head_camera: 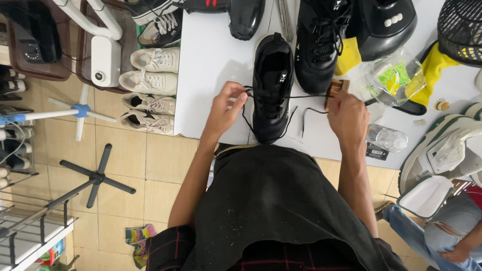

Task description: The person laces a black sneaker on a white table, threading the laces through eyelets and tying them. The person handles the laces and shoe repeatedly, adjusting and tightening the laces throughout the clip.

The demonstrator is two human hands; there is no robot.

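Clearly, the black shoe [272,90] stood at the middle of the white bench [211,65], toe toward 6 o'clock. At its 9 o'clock, the left hand [224,111] pinched the black lace [301,96]. At 3 o'clock, the right hand [347,116] had its grip pressed together on the lace and a wooden brush [336,90].

Shoe-cleaning workshop: sneakers [150,83] everywhere
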